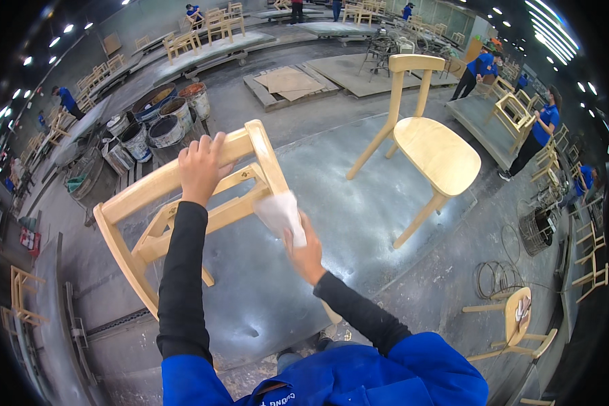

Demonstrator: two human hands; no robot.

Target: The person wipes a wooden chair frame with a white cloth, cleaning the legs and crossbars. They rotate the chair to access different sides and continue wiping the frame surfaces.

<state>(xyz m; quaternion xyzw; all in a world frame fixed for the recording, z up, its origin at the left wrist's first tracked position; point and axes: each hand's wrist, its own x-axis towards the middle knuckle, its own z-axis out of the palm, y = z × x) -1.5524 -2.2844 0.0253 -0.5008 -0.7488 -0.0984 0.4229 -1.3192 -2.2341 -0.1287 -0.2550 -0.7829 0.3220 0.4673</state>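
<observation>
A pale wooden chair frame (134, 199) is tilted in front of me, its seat not showing. My left hand (201, 168) is closed over its thick upper rail, fingers wrapped across the wood. In my right hand (306, 252) is a folded white sheet (277, 211), blurred by motion; whether it is cloth or sandpaper I cannot tell. The sheet lies against or just beside the frame's right-hand leg (269, 159). Beyond to the right, a finished-looking wooden chair (434, 152) stands upright on the grey metal-topped platform (331, 203).
Paint-stained buckets (166, 128) cluster at the far left. A wooden chair (515, 318) lies tipped at the lower right near a coiled cable (497, 277), with a wire basket (536, 231) beyond. Blue-shirted people (547, 122) work among more chairs farther off.
</observation>
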